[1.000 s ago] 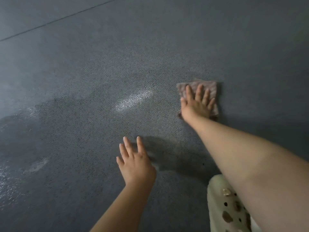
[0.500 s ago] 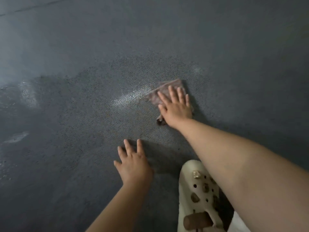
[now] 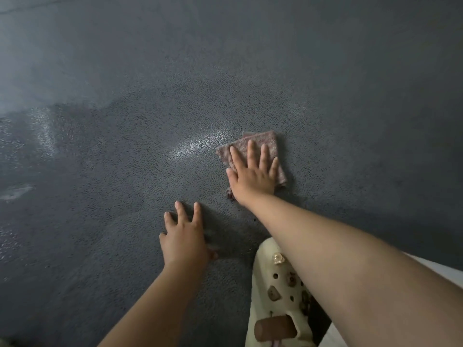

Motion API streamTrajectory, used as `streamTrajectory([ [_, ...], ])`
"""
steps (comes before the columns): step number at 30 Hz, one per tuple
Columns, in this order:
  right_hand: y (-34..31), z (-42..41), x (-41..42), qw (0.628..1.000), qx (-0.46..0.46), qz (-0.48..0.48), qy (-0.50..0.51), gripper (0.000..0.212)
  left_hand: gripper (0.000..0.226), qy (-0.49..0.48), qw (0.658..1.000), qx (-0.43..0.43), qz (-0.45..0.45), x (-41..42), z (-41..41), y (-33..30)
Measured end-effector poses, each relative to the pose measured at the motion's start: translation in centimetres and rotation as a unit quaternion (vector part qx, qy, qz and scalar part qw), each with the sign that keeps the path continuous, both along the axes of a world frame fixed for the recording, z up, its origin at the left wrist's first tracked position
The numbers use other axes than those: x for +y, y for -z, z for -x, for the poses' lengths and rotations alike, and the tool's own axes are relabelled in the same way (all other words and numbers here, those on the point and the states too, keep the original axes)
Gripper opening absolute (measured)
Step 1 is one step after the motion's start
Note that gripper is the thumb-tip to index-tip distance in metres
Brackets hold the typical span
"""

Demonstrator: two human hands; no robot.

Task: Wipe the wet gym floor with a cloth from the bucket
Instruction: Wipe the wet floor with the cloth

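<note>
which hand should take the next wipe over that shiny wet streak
Right. The right hand already presses flat on the cloth, right beside the shiny wet streak. The left hand rests bare on the floor, nearer the body, apparently as support.

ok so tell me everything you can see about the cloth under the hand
The cloth is a small pinkish-brown rag with a nubby, towel-like texture, folded into a rough square with a second layer peeking out at its far edge. It lies flat on the dark speckled floor, just right of a shiny wet streak. The right hand presses on it with straight, spread fingers, covering its near half; one corner shows by the wrist.
</note>
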State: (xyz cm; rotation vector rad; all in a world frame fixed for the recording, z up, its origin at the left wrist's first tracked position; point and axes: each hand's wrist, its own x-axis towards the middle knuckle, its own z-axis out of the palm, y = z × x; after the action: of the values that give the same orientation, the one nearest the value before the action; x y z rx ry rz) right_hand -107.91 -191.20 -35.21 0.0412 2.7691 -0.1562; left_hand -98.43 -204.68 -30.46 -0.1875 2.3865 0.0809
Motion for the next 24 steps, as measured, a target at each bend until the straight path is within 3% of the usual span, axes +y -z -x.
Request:
streamTrajectory([
  [5, -0.1, 4.7, 2.8, 1.000, -0.004, -0.008, 0.004, 0.052, 0.074, 0.016, 0.995, 0.101, 0.006, -0.8, 1.6, -0.6],
  [10, -0.7, 8.7, 6.8, 0.983, -0.026, -0.021, 0.182, 0.054, 0.104, -0.012, 0.999, 0.049, 0.006, -1.9, 4.9, -0.2],
  [13, -1.0, 10.1, 8.0, 0.967, -0.040, -0.025, 0.250, 0.055, 0.110, -0.034, 0.999, 0.025, -0.014, -2.8, 5.8, 0.3],
  [19, -1.0, 12.0, 6.7, 0.963, -0.042, -0.034, 0.263, 0.055, 0.109, -0.017, 0.998, 0.047, -0.026, -3.5, 5.2, 0.8],
  [24, -1.1, 13.8, 4.6, 0.977, -0.042, -0.018, 0.206, 0.054, 0.106, -0.006, 0.998, 0.042, -0.042, -3.9, 5.3, 0.7],
])
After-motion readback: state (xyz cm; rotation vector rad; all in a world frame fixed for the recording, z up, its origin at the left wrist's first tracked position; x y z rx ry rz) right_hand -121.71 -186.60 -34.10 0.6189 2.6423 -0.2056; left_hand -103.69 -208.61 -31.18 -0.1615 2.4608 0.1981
